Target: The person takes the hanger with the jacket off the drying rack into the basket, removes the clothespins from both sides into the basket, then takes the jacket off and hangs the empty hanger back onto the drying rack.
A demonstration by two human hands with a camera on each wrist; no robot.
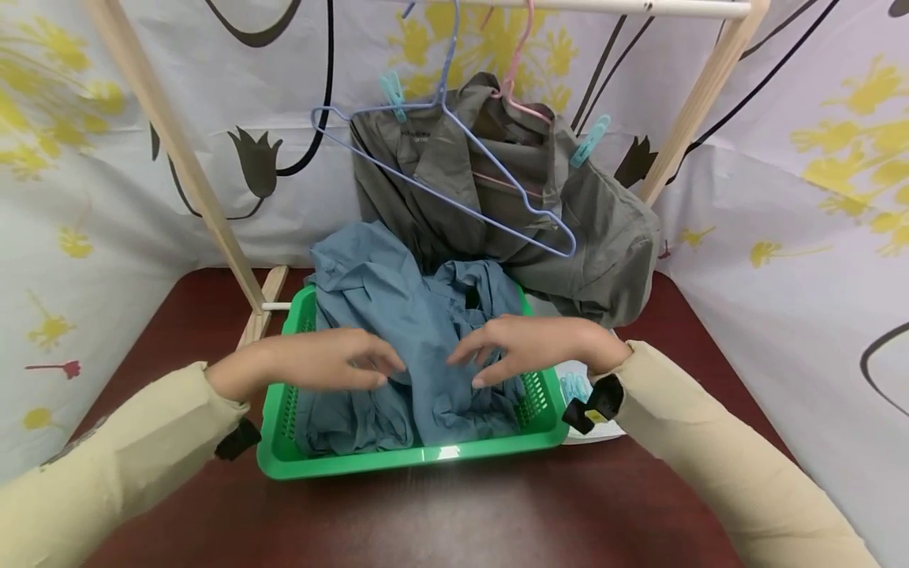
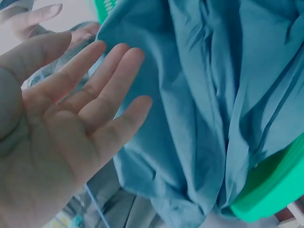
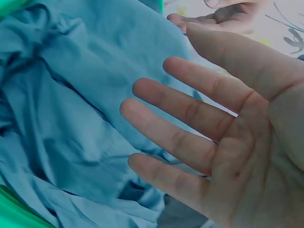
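A crumpled blue garment (image 1: 426, 339) fills a green plastic basket (image 1: 426, 461) on the table. Above it in the head view are both hands, fingertips facing each other across a small gap. My left hand (image 1: 330, 359) has its fingers extended and nothing in its palm; the left wrist view shows the palm beside the blue cloth (image 2: 190, 95). Fingers spread and loosely bent, my right hand (image 3: 228, 137) also holds nothing, with the cloth (image 3: 80, 109) beyond its fingertips. Behind the basket a grey shirt (image 1: 454, 213) hangs on a pink hanger (image 1: 521, 47).
An unloaded blue hanger (image 1: 490, 166) hangs in front of the shirt. Light-blue clothespins (image 1: 589, 140) clip the shirt, and more pegs (image 1: 575, 386) lie on a white tray right of the basket. A rack with wooden posts (image 1: 177, 150) and a white rail (image 1: 604, 6) frames the back.
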